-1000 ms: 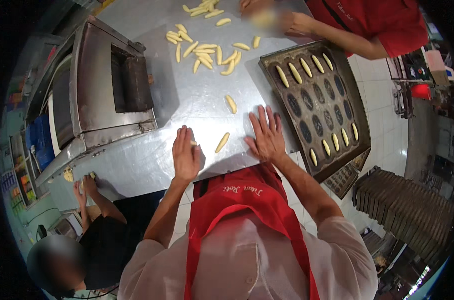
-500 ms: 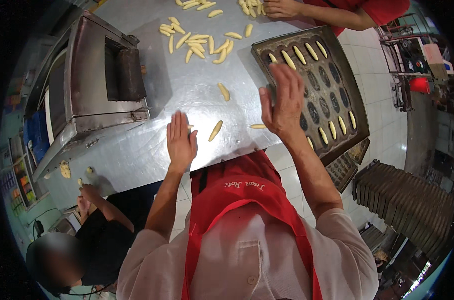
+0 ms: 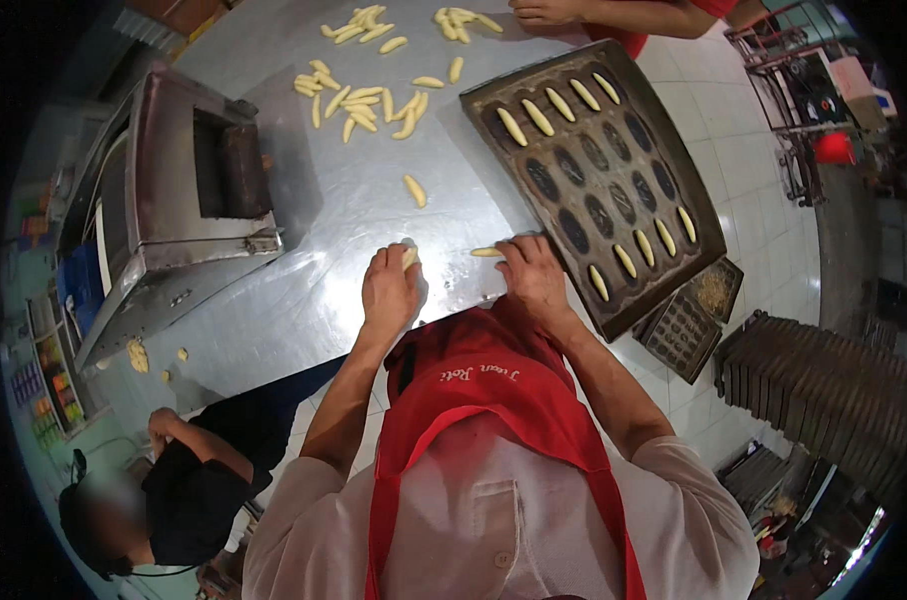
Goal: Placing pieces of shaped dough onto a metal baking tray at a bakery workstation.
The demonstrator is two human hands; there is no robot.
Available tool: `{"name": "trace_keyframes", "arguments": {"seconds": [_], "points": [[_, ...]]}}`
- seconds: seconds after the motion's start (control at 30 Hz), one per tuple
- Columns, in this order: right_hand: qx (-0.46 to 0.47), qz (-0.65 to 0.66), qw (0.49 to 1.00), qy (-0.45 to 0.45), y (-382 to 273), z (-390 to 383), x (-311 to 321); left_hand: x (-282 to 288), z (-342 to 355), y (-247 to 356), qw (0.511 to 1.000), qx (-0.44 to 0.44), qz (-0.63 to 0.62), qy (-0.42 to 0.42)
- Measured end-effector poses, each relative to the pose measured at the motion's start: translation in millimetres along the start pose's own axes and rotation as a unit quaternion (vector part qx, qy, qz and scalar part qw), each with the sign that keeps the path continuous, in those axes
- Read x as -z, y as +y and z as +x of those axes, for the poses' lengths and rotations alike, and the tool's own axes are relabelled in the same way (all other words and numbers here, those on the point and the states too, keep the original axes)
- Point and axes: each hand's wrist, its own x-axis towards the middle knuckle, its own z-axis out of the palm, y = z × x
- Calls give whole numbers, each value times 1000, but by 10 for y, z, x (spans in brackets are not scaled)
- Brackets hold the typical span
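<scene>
While a pale dough stick (image 3: 485, 252) lies on the steel table (image 3: 274, 325) just left of the fingertips of the right hand (image 3: 535, 284), its long axis running left to right and its right end meeting them, that nearer hand is held low, fingers bent; whether they clamp the stick cannot be told. The left hand (image 3: 390, 292), farther from it, curls over a second dough piece (image 3: 411, 258), fingers close together, their grip likewise unclear.
</scene>
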Motion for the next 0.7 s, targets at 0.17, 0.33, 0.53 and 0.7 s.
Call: {"name": "trace_keyframes", "arguments": {"seconds": [0.17,0.33,0.53,0.7], "points": [[-69,105,992,0,9,90,337,-100,-13,-106,947,192,-251,49],[-99,109,936,320,204,118,928,-93,49,20,879,261,-400,21],[28,-73,995,61,391,42,682,-376,199,341,780,253,-572,12],[-161,304,933,-106,-295,316,104,-323,314,646,838,231,-491,-62]]}}
